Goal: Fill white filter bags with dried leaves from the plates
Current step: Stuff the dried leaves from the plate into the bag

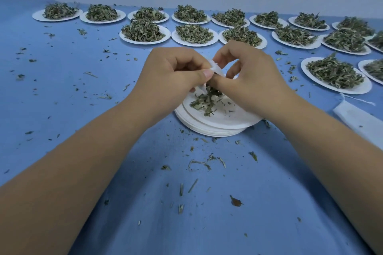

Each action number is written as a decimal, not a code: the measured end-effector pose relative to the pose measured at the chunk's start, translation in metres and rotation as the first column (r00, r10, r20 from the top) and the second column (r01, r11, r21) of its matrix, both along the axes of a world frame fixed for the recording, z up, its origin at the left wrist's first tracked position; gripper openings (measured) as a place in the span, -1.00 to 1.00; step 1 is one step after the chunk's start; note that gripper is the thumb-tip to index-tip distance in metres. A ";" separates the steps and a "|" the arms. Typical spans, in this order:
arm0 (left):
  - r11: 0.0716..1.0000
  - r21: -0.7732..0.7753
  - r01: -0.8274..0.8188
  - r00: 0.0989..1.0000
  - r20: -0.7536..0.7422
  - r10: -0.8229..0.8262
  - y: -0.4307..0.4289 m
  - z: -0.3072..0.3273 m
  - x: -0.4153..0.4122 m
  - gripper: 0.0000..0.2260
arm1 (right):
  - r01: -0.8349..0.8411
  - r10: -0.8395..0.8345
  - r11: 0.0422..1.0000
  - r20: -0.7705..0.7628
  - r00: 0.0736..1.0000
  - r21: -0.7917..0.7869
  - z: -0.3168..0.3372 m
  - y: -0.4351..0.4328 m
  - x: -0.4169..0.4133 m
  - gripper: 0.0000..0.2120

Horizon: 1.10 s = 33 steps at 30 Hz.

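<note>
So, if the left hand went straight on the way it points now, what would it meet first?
Most likely the right hand: the left hand points toward it, and only the white filter bag they both pinch lies between them.

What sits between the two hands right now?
A white bag, pinched by the left hand and right hand, as the head view shows. It is held over a plate stack carrying a few leaves.
</note>
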<state>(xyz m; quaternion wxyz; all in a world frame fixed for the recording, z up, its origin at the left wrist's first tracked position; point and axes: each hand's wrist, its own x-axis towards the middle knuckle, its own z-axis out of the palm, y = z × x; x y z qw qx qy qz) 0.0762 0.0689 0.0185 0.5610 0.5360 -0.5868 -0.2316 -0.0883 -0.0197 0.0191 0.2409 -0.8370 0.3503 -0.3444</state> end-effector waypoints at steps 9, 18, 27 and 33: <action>0.977 -0.018 -0.214 0.977 0.001 0.214 -0.003 -0.002 0.003 -0.95 | -0.187 0.198 0.975 -0.091 0.976 0.124 0.013 0.007 -0.010 -0.61; 0.901 -0.017 -0.433 0.893 -0.147 0.426 -0.004 -0.001 0.018 -0.90 | -0.255 0.206 0.964 -0.378 0.903 -0.082 0.010 0.014 -0.011 -0.78; 0.923 0.005 -0.385 0.876 -0.314 0.367 -0.003 0.002 0.015 -0.87 | -0.378 0.296 0.925 -0.567 0.769 -0.031 0.003 0.013 -0.007 -0.66; 0.934 -0.009 -0.356 0.903 -0.262 0.341 -0.004 -0.002 0.016 -0.86 | -0.354 0.264 0.930 -0.485 0.834 -0.103 0.007 0.013 -0.008 -0.82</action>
